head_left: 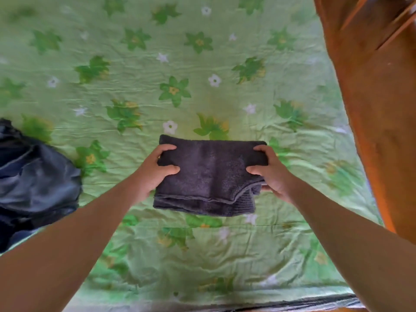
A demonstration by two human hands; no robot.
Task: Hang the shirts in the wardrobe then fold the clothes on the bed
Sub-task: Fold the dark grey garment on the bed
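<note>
A dark grey folded towel (209, 176) is in the middle of the bed (202, 64), which has a green flowered sheet. My left hand (155, 170) grips the towel's left edge, thumb on top. On the towel's right edge is my right hand (270, 174), gripping it the same way. The towel is folded into a thick rectangle, with its layered edges towards me. I cannot tell whether it rests on the sheet or is held just above it.
A crumpled pile of dark blue clothes (33, 181) lies at the bed's left edge. A brown wooden bed frame or board (371, 109) runs along the right side. The bed's near edge (225, 307) is at the bottom.
</note>
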